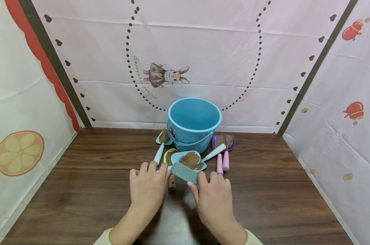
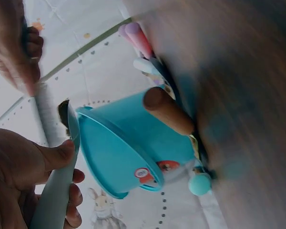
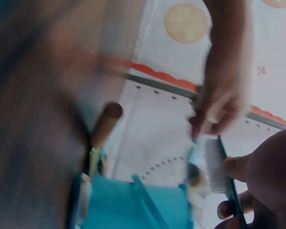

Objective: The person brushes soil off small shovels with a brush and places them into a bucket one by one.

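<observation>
Shovel (image 2: 56,191): held off the table (image 1: 90,190), in front of the bucket (image 1: 197,117). Left hand (image 1: 149,189): fingers clamped round the shovel's handle, a grip that leaves the blade, marked with brown matter (image 2: 63,113), uncovered. Right hand (image 1: 215,197): thumb and fingers pinch the brush (image 1: 185,173) at one end, so its bristles face the blade unobstructed; contact between them, cannot tell. Bucket: upright, mouth up. Pink tools (image 1: 225,161), blades soiled, and a brown handle (image 1: 172,182) lie around its base, apparently grouped for easy reach.
</observation>
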Demonstrator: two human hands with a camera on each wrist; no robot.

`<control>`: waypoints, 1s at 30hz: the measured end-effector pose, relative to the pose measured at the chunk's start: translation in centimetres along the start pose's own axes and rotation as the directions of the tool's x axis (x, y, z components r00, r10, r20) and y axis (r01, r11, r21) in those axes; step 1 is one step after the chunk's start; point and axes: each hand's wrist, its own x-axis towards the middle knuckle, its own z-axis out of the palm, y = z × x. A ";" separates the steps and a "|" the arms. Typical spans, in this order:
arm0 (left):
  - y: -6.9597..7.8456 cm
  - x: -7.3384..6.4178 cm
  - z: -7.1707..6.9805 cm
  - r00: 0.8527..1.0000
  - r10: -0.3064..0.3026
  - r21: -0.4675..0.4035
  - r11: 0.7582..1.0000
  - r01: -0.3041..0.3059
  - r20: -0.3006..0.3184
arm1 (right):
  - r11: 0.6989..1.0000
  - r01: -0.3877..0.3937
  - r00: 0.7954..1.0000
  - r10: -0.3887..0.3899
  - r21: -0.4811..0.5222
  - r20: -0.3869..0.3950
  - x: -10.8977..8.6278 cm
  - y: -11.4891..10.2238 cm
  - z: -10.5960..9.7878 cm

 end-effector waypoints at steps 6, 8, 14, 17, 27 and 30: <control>0.3 -0.2 -0.4 1.000 -0.014 0.012 1.000 0.014 0.023 | 0.999 -0.017 1.000 0.018 -0.038 0.012 0.3 -0.1 1.1; 0.4 -0.3 -0.4 0.999 -0.018 0.008 1.000 0.018 0.035 | 0.998 -0.044 0.999 0.044 -0.045 0.005 0.7 0.5 1.2; 0.4 -0.8 -0.3 0.997 -0.018 -0.002 1.000 0.018 0.073 | 0.989 -0.136 0.991 0.137 -0.052 0.007 2.0 3.5 1.2; 0.3 -0.8 -0.4 0.995 -0.016 0.003 1.000 0.016 0.100 | 0.986 -0.158 0.987 0.158 -0.043 0.004 2.4 4.3 0.8; 0.2 -0.4 -0.7 0.987 -0.019 0.002 1.000 0.019 0.157 | 1.000 0.017 0.997 -0.017 0.012 0.069 0.0 0.8 0.2; 0.3 -0.4 -1.0 0.985 -0.016 0.004 1.000 0.016 0.170 | 1.000 -0.005 0.997 0.007 -0.018 0.083 -0.2 0.7 0.9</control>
